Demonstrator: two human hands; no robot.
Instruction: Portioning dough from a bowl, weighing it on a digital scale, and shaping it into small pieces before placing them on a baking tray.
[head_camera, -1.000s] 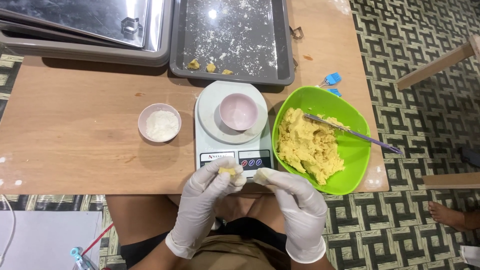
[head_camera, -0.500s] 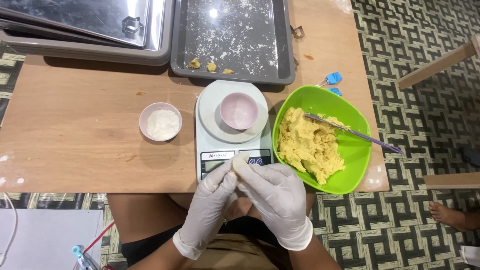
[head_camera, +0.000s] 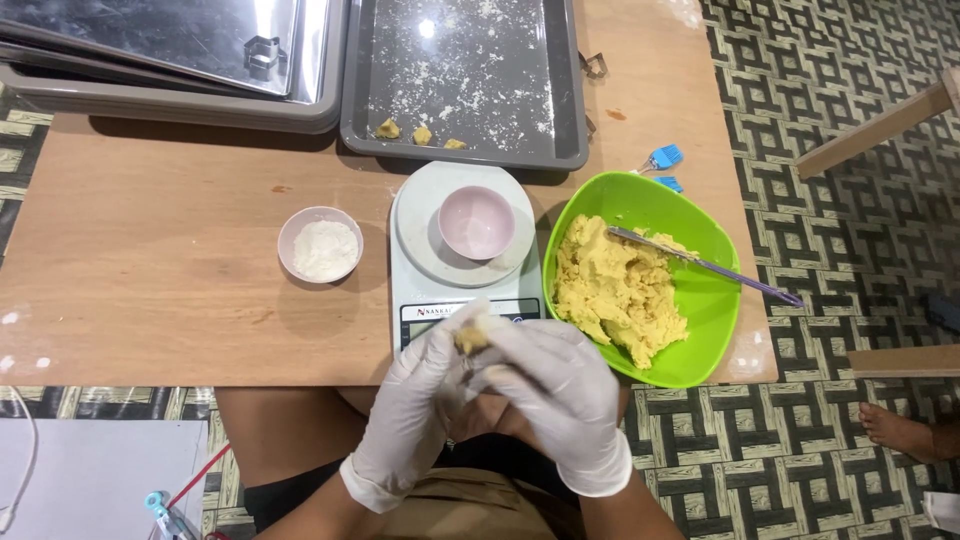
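Both of my hands wear white gloves and meet just in front of the table's near edge. My left hand (head_camera: 415, 410) and my right hand (head_camera: 560, 400) pinch a small piece of yellow dough (head_camera: 470, 338) between their fingertips, over the front of a white kitchen scale (head_camera: 415, 290). An empty pink bowl (head_camera: 477, 222) sits on the scale. To the right, a green bowl (head_camera: 705, 300) holds a mound of yellow dough (head_camera: 615, 290) with a purple-handled utensil (head_camera: 710, 266) resting in it.
A small white bowl of flour (head_camera: 321, 245) stands left of the scale. A floured grey baking tray (head_camera: 470, 80) at the back holds three dough pieces (head_camera: 420, 133). Stacked trays (head_camera: 170, 50) lie back left. Blue brush (head_camera: 662, 157), someone's bare foot (head_camera: 895, 428) at right.
My hands were apart, each with a bit of dough, then came together and rose slightly toward the scale, now pinching one small dough piece between them.
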